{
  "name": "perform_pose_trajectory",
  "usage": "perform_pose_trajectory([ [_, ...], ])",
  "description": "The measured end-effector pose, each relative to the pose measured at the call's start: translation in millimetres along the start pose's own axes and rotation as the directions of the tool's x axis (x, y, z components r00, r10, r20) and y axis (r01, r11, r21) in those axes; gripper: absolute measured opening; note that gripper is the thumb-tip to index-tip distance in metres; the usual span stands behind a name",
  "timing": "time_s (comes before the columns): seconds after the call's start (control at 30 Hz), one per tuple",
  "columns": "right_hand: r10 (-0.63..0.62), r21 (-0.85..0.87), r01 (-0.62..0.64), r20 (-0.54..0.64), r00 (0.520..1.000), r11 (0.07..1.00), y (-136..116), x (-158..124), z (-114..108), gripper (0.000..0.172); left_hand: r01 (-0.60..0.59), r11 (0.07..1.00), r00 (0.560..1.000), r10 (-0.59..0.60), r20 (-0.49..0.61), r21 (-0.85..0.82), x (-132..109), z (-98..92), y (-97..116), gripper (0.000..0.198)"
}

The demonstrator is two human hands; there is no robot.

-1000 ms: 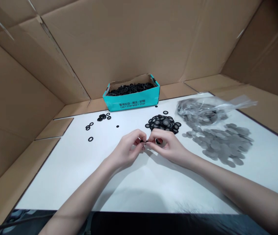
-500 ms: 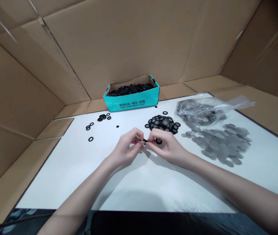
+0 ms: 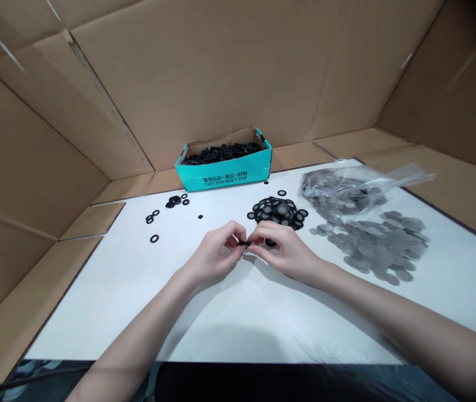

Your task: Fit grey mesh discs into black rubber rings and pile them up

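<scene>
Above the table (image 3: 221,340), the left hand (image 3: 214,252) and right hand (image 3: 283,248) pinch a small black piece (image 3: 244,243) between their fingertips; light, even pressure at its edge should stop it twisting. Just beyond lies a pile of black rings (image 3: 280,210), best left undisturbed.

Creased brown cardboard walls (image 3: 221,72) on three sides of a white tabletop (image 3: 95,301) in soft, pale light.

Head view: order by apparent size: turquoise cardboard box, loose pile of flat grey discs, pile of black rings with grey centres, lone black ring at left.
1. Turquoise cardboard box and loose grey disc pile: too alike to rank
2. Grey-centred black ring pile
3. Lone black ring
</scene>
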State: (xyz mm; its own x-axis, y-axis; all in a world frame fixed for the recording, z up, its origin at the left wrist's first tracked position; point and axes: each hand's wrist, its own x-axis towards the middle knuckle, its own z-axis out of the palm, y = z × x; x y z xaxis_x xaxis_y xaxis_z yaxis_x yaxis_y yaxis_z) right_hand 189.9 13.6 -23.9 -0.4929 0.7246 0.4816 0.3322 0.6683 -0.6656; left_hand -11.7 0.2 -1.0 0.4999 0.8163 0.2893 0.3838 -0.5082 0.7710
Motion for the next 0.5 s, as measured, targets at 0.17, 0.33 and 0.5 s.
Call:
perform_pose_trajectory([
  [0.17, -0.009, -0.009, 0.009, 0.009, 1.000, 1.000, 1.5, -0.2, 0.9, 0.013, -0.003, 1.000, 1.000, 0.003, -0.029, 0.011, -0.6, 2.1, 0.1, 0.008],
  [0.33, 0.011, 0.029, -0.012, 0.024, 1.000, 0.999, -0.2, 0.1, 1.2, 0.020, 0.010, 0.999, 1.000, -0.009, -0.029, 0.048, -1.6, 3.2, -0.5, 0.008],
  [0.5, 0.022, 0.084, -0.024, 0.028, 0.999, 0.996, -2.2, 1.6, -1.0, 0.021, -0.021, 0.999, 0.999, 0.021, -0.026, 0.031, -2.8, 4.1, -0.7, 0.012],
])
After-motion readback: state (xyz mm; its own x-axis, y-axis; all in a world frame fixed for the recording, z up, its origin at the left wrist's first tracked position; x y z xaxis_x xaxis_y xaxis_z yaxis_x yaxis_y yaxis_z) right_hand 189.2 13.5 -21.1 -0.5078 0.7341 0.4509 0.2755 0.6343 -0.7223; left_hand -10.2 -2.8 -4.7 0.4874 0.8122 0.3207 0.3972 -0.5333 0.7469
